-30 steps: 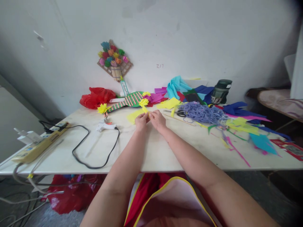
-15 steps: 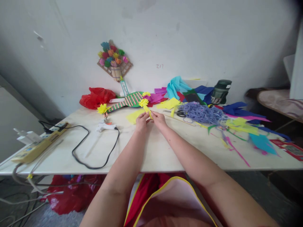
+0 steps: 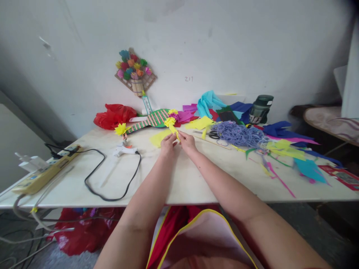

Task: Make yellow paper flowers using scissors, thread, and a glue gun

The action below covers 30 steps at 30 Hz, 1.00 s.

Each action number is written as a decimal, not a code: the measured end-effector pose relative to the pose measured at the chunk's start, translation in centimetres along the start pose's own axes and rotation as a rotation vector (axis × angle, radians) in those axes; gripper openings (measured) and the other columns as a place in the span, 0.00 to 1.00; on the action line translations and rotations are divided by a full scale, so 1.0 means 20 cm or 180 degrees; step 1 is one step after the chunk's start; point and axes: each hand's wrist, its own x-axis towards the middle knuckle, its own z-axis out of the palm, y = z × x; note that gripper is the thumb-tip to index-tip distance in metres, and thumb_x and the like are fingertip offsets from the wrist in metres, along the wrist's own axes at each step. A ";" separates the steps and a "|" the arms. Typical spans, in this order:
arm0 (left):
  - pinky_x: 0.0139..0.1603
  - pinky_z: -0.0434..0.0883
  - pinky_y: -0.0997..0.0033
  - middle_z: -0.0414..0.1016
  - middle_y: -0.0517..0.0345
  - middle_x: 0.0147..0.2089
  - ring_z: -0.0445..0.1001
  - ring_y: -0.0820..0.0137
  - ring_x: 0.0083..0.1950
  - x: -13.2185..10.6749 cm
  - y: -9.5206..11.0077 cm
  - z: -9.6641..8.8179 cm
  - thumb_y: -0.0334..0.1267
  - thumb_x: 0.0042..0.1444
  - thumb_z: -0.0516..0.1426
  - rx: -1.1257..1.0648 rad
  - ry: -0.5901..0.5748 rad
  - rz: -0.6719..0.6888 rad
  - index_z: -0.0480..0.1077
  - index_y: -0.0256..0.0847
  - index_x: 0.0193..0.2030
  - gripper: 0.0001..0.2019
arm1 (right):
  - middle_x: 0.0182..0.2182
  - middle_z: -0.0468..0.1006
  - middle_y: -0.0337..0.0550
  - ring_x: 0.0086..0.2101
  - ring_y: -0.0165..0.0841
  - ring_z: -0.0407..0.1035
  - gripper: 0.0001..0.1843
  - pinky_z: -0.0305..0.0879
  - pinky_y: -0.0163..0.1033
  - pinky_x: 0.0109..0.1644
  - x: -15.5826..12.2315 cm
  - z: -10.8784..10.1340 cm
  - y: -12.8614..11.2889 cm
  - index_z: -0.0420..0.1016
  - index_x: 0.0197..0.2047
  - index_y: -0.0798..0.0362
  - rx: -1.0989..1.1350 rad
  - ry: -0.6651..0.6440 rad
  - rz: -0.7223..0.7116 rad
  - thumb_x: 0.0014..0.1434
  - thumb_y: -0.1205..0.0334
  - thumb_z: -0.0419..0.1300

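A yellow crepe paper flower (image 3: pixel 171 124) is pinched at its lower end between my two hands, its ruffled head pointing away from me. My left hand (image 3: pixel 168 145) closes on it from the left. From the right, the fingers of my right hand (image 3: pixel 186 141) press against the same paper. A flat yellow paper sheet (image 3: pixel 157 139) lies on the table just beyond my left hand. Behind the flower rests a green board (image 3: pixel 158 118) with pinkish strips across it and paper flowers at both ends.
A white glue gun (image 3: pixel 123 150) with a black cord lies left, near a yellow power strip (image 3: pixel 42 170). Black-handled scissors (image 3: pixel 213 134), a tangle of purple string (image 3: pixel 238 133), coloured paper and a dark green bottle (image 3: pixel 261 109) are on the right. A red bag (image 3: pixel 113 116) sits at the back.
Both hands stay around the yellow flower in nearly the same place; my right fingers shift very slightly. The table things look unmoved, apart from a slight shift of the camera.
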 end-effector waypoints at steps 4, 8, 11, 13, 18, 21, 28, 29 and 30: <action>0.35 0.62 0.73 0.71 0.60 0.29 0.69 0.74 0.34 0.00 0.00 0.00 0.42 0.32 0.66 -0.0014 -0.0066 -0.0033 0.70 0.39 0.29 0.16 | 0.43 0.78 0.39 0.43 0.32 0.71 0.18 0.67 0.39 0.49 -0.01 -0.01 -0.02 0.74 0.49 0.50 -0.0151 0.0069 -0.0201 0.56 0.63 0.52; 0.33 0.62 0.74 0.70 0.59 0.28 0.68 0.74 0.32 0.00 0.00 0.00 0.43 0.33 0.66 -0.0074 -0.0146 -0.0045 0.70 0.38 0.28 0.15 | 0.45 0.77 0.40 0.44 0.31 0.70 0.17 0.64 0.37 0.52 -0.01 -0.02 -0.03 0.74 0.47 0.50 -0.0287 0.0113 -0.0338 0.56 0.65 0.53; 0.32 0.62 0.75 0.68 0.60 0.27 0.67 0.75 0.31 0.00 0.00 0.00 0.44 0.34 0.66 -0.0102 -0.0053 -0.0039 0.68 0.38 0.26 0.16 | 0.45 0.77 0.40 0.44 0.30 0.70 0.17 0.63 0.35 0.51 0.00 -0.02 -0.02 0.74 0.48 0.50 -0.0473 0.0088 -0.0454 0.57 0.65 0.52; 0.32 0.62 0.75 0.67 0.61 0.26 0.67 0.76 0.30 0.01 0.00 0.00 0.45 0.34 0.66 -0.0097 0.0008 -0.0036 0.67 0.38 0.25 0.16 | 0.44 0.77 0.42 0.42 0.30 0.70 0.17 0.64 0.34 0.49 0.00 -0.02 -0.02 0.73 0.49 0.51 -0.0664 0.0082 -0.0586 0.57 0.65 0.52; 0.31 0.62 0.75 0.66 0.62 0.26 0.66 0.77 0.29 0.01 0.01 0.00 0.45 0.33 0.66 -0.0077 0.0076 0.0040 0.66 0.37 0.25 0.17 | 0.39 0.77 0.44 0.38 0.31 0.70 0.18 0.63 0.33 0.45 -0.01 -0.03 -0.02 0.72 0.51 0.53 -0.1340 -0.0013 -0.0850 0.59 0.64 0.50; 0.32 0.62 0.75 0.66 0.62 0.25 0.66 0.77 0.29 0.02 0.00 -0.01 0.46 0.33 0.66 -0.0006 0.0088 0.0116 0.67 0.37 0.25 0.17 | 0.38 0.76 0.45 0.37 0.31 0.69 0.19 0.62 0.32 0.43 -0.02 -0.03 -0.03 0.71 0.52 0.53 -0.1650 -0.0050 -0.0956 0.60 0.63 0.48; 0.31 0.63 0.74 0.66 0.61 0.24 0.66 0.76 0.29 0.02 -0.01 -0.01 0.48 0.35 0.65 0.0114 0.0096 0.0191 0.67 0.37 0.24 0.17 | 0.39 0.75 0.47 0.39 0.33 0.68 0.20 0.61 0.33 0.43 -0.03 -0.03 -0.04 0.71 0.52 0.53 -0.2004 -0.0029 -0.1030 0.61 0.62 0.47; 0.32 0.63 0.74 0.66 0.61 0.25 0.66 0.76 0.29 0.02 -0.01 -0.01 0.48 0.35 0.65 0.0123 0.0078 0.0197 0.67 0.37 0.24 0.17 | 0.39 0.75 0.46 0.39 0.33 0.68 0.19 0.61 0.34 0.43 -0.03 -0.03 -0.03 0.71 0.52 0.53 -0.1967 -0.0020 -0.1008 0.61 0.62 0.47; 0.32 0.63 0.74 0.67 0.60 0.25 0.67 0.75 0.30 0.01 -0.01 0.00 0.48 0.35 0.65 0.0126 0.0050 0.0200 0.68 0.37 0.25 0.17 | 0.39 0.76 0.46 0.39 0.32 0.68 0.19 0.61 0.34 0.43 -0.02 -0.03 -0.03 0.72 0.51 0.53 -0.1910 -0.0008 -0.0985 0.60 0.62 0.47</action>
